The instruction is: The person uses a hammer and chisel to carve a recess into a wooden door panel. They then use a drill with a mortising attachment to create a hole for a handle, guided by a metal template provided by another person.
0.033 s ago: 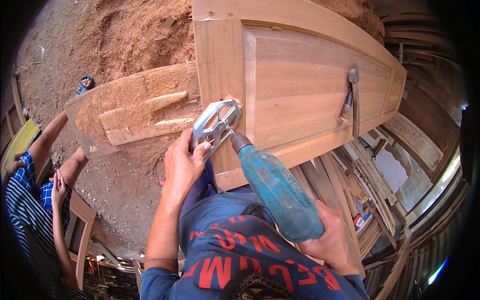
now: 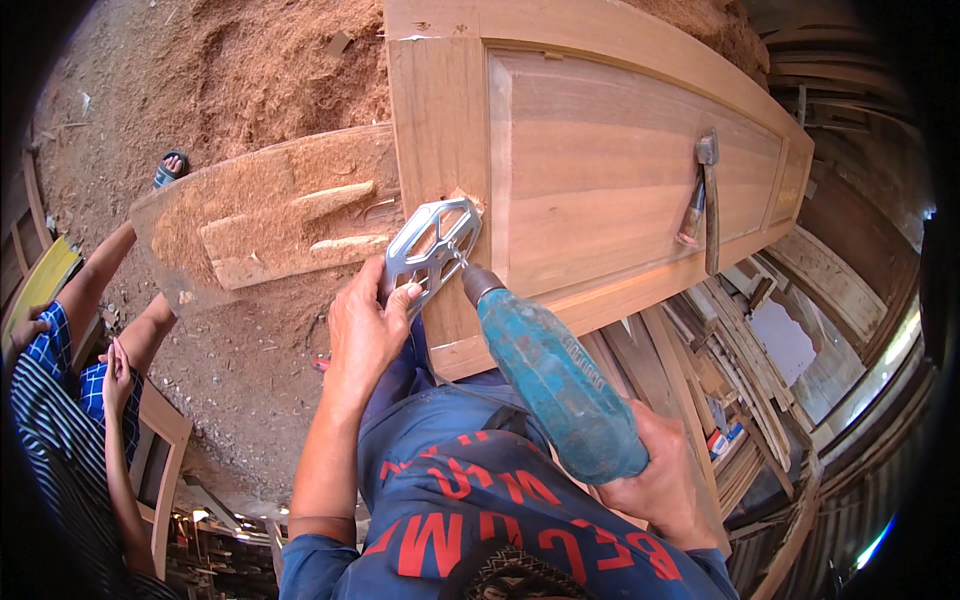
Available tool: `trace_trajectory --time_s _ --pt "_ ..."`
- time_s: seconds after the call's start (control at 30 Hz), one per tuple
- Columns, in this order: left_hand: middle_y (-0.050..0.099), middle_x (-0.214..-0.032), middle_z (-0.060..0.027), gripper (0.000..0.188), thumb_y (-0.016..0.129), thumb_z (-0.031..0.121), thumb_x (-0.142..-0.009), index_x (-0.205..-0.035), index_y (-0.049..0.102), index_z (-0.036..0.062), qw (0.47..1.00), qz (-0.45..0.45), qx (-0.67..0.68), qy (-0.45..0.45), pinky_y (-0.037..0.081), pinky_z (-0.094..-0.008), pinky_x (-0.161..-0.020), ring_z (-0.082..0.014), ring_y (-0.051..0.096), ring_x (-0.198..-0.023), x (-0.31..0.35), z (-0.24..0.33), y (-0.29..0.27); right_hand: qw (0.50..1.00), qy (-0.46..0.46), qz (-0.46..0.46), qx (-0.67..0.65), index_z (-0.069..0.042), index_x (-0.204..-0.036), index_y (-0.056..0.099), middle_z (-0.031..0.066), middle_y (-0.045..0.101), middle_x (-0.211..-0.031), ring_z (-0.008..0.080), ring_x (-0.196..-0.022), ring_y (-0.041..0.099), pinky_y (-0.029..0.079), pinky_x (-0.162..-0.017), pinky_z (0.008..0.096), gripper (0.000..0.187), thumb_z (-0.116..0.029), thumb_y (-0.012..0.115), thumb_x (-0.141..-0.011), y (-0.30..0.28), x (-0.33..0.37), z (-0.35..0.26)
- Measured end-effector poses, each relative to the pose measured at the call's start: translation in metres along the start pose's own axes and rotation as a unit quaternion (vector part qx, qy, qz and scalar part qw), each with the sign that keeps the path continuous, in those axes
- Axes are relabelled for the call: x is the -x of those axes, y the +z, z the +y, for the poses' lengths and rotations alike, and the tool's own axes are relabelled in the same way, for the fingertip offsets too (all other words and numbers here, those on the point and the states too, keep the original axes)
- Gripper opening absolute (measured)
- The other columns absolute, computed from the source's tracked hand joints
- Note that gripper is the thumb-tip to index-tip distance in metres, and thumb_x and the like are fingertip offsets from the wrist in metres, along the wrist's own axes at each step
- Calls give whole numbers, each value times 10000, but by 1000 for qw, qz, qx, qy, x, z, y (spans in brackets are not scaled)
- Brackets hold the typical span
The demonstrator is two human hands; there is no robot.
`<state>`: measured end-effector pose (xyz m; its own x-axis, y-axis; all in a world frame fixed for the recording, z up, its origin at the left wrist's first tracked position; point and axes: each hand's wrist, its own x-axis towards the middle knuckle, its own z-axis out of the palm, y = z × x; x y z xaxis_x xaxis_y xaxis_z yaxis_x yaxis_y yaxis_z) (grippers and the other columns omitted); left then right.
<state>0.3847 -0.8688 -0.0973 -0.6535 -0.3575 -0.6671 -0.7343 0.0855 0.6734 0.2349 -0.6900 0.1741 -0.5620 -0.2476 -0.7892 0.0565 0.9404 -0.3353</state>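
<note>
My left hand [image 2: 365, 320] grips the near left edge of a silver metal plate [image 2: 408, 250] with angular cut-outs, thumb on top. The plate rests at the near left part of a brown wooden panelled door [image 2: 437, 130]. Held in my right hand [image 2: 655, 475] by its rear end is a worn teal power drill [image 2: 550, 375]. The drill points up and left, and its thin bit meets the plate around one of the cut-outs; the exact contact is too small to tell. Some wood shavings lie beside the plate's far end.
A hammer [image 2: 710, 200] and a chisel-like tool [image 2: 692, 215] lie on the door. A dusty board [image 2: 260, 215] with wood pieces adjoins it on the left. Another person [image 2: 75, 430] sits at far left. Sawdust [image 2: 290, 70] covers the ground behind; planks [image 2: 745, 360] are stacked at right.
</note>
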Motion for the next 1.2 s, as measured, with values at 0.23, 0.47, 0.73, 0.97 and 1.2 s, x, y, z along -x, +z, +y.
trace_trajectory --time_s 0.23,0.47,0.73,0.97,1.2 --pt "749 -925 -236 363 818 165 -928 -1241 708 18 999 -3 16 -28 566 -516 -768 -440 738 -834 1 -2 0 998 -38 27 -38 32 -1133 762 143 795 -968 244 -864 792 595 -792 352 443 -65 915 -728 1 5 26" --pt "767 -937 -231 349 821 172 -929 -1239 731 39 999 -11 9 -40 578 -503 -782 -424 762 -862 0 9 -5 997 -55 39 -24 46 -1134 746 135 797 -941 223 -809 787 593 -762 327 416 -62 902 -763 6 10 32" --pt "787 -996 -243 426 826 177 -930 -1325 732 50 999 -3 0 -47 593 -499 -814 -428 777 -911 1 4 -1 996 -71 43 -30 48 -1106 745 134 794 -926 213 -797 786 588 -748 320 391 -51 890 -756 7 8 37" --pt "782 -965 -229 375 825 159 -925 -1270 735 43 998 -10 22 -61 584 -500 -800 -423 770 -884 2 9 -3 996 -47 48 -52 40 -1040 762 142 794 -957 240 -825 793 589 -769 326 339 -6 841 -714 9 5 38" --pt "781 -968 -227 393 834 167 -926 -1284 726 43 998 -9 20 -51 584 -502 -796 -422 768 -879 1 5 -1 997 -66 25 -35 40 -1153 758 149 806 -994 255 -865 813 607 -796 333 481 -68 917 -712 6 3 43"
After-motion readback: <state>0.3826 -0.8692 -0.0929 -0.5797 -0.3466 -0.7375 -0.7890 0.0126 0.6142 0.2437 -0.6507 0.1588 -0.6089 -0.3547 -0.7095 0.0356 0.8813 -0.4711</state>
